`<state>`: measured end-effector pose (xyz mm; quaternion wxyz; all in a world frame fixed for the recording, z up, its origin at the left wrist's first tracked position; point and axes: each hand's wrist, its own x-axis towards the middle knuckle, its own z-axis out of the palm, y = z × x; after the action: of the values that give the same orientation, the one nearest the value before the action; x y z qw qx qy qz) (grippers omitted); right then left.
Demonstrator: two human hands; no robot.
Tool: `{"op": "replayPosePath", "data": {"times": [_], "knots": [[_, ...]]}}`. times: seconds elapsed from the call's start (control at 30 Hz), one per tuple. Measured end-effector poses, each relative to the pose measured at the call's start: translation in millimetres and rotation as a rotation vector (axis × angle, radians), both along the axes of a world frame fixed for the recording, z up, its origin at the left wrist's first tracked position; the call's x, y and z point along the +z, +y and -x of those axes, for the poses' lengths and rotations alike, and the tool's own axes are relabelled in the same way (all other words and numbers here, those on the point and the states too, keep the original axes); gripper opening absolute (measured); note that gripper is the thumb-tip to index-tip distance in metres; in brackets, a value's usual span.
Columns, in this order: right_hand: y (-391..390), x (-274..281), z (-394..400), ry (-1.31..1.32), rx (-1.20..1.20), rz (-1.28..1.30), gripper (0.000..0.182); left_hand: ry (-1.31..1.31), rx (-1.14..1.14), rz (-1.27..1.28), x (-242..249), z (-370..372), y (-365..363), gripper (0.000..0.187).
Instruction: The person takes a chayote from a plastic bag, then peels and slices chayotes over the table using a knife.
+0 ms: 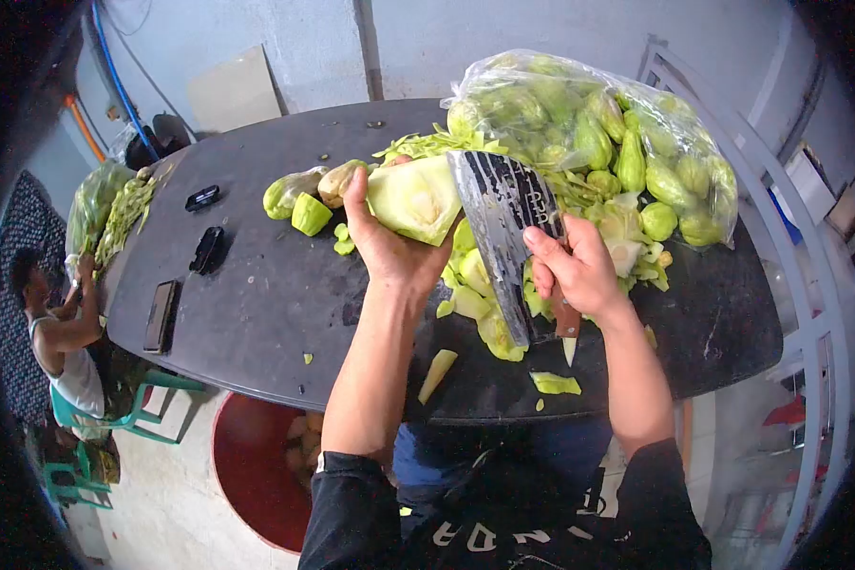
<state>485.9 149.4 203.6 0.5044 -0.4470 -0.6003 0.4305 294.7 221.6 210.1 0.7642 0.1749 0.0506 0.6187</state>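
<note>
My left hand (389, 233) is wrapped round a large peeled chayote (416, 199), pale green with flat cut faces. In my right hand (579, 271) is a cleaver (492, 223), gripped by its brown wooden handle. Its broad, wet-streaked blade stands at the right side of the chayote; whether it touches is hard to tell. Below the blade lie green peelings (475, 304) and cut scraps. Left of my left hand sit a few more chayotes (290, 193) and a trimmed green piece (311, 215).
A clear plastic bag (598, 123) full of chayotes stands at the back right of the dark table (266, 304). A phone (161, 316) and two small black cases (207, 250) lie left. A red tub (256, 465) is below. A seated person (66, 347) handles greens at far left.
</note>
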Motion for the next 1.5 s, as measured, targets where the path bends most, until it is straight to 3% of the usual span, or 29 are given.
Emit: {"op": "replayPosePath", "data": {"times": [0.13,0.3,0.53,0.6,1.33,1.5], "knots": [[0.5,-0.7,-8.3,-0.044,0.003,-0.013,0.025,0.053,0.001,-0.017,-3.0,2.6,5.6,0.052],[-1.3,-1.6,-11.0,-0.05,-0.005,-0.083,0.028,0.09,-0.033,-0.216,-13.3,4.3,12.4,0.053],[-2.0,-4.5,-4.6,-0.075,-0.049,-0.117,0.031,0.1,0.052,-0.196,-3.2,-3.1,-1.4,0.046],[-1.6,-5.1,-4.1,-0.055,-0.021,-0.134,0.031,0.132,-0.004,-0.325,-6.8,-2.6,-1.4,0.051],[0.1,-11.9,4.6,-0.037,-0.054,-0.151,0.035,0.221,0.079,-0.3,-5.1,-1.2,-4.3,0.051],[0.3,-14.1,12.0,0.045,-0.101,-0.189,0.034,0.087,0.068,-0.225,-5.1,-17.7,-16.9,0.051]]}}
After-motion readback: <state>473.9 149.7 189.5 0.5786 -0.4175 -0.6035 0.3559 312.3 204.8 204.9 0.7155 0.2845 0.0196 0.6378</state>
